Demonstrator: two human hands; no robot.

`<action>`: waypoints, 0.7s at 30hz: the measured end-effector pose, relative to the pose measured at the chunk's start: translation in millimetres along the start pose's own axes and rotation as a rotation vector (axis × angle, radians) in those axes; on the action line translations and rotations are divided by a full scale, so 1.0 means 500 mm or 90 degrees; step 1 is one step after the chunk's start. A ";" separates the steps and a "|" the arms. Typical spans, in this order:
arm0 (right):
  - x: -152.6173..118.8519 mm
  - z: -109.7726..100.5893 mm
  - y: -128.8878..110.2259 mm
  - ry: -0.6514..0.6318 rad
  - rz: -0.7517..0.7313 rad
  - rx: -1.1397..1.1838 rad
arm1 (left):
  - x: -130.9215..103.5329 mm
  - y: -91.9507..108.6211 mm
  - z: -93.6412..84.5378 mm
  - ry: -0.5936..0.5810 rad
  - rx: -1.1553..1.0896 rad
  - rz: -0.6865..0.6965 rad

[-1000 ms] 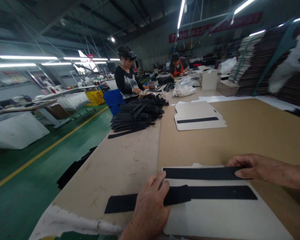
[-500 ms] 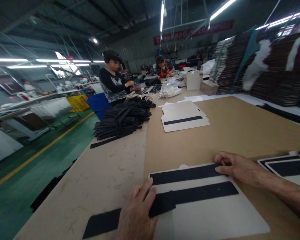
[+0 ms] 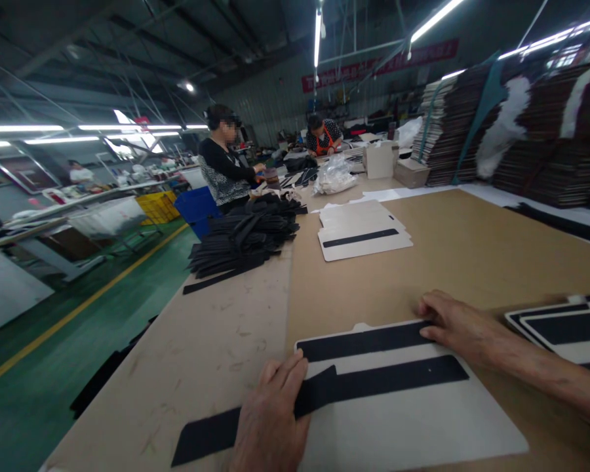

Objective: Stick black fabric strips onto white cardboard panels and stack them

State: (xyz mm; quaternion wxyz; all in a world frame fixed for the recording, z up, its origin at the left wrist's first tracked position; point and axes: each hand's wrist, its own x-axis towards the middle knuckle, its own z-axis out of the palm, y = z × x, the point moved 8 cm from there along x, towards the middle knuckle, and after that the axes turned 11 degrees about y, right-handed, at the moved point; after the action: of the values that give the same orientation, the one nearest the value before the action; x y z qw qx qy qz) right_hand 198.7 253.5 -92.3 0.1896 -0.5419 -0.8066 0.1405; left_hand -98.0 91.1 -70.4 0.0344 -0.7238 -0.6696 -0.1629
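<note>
A pale flat board (image 3: 413, 419) lies before me with two black strips across it. Along its far edge runs the upper strip (image 3: 364, 341); the lower strip (image 3: 403, 379) lies parallel and nearer to me. My left hand (image 3: 275, 413) is closed around a separate loose black strip (image 3: 206, 436), its fingertips at the board's left edge. One end of that loose strip sticks out past the board, and the other overlaps the lower strip's left part. My right hand (image 3: 447, 324) has thumb and bent fingers closed at the right end of the upper strip.
Similar boards with black strips (image 3: 570, 328) lie at right. Farther off is another pale board (image 3: 364, 229). A heap of black strips (image 3: 246, 236) sits at the table's left edge. Tall bundled stacks (image 3: 462, 118) stand at back right. Two people work beyond.
The loose strip's right end has shifted left and away from me, lying at a steeper slant and baring more of the lower strip. My right hand has barely moved; the view shifts slightly.
</note>
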 end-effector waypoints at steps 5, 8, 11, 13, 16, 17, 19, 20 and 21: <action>-0.033 0.003 -0.124 -0.031 -0.186 -0.173 | 0.048 0.046 -0.021 -0.121 0.065 -0.001; -0.057 0.016 -0.188 -0.019 -0.302 -0.316 | 0.070 0.078 -0.021 -0.124 0.118 0.041; -0.071 0.034 -0.216 -0.005 -0.369 -0.405 | 0.073 0.088 -0.010 -0.109 0.143 0.053; -0.073 0.040 -0.217 0.007 -0.375 -0.417 | 0.069 0.085 -0.005 -0.101 0.145 0.049; -0.075 0.039 -0.203 0.023 -0.367 -0.395 | 0.062 0.071 -0.004 -0.102 0.138 0.038; -0.077 0.037 -0.194 0.024 -0.362 -0.389 | 0.060 0.066 -0.005 -0.105 0.134 0.034; -0.081 0.029 -0.172 0.024 -0.345 -0.386 | 0.057 0.057 -0.007 -0.100 0.125 0.027; -0.084 0.022 -0.159 0.025 -0.333 -0.386 | 0.054 0.053 -0.008 -0.095 0.121 0.025; -0.087 0.014 -0.145 0.027 -0.320 -0.387 | 0.051 0.049 -0.007 -0.088 0.118 0.026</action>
State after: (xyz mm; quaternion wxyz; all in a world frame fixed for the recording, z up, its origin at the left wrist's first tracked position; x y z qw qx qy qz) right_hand 150.8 185.8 -73.9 0.0658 -0.3616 -0.9149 -0.1671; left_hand -73.5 112.0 -55.7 0.0584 -0.7406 -0.6676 -0.0494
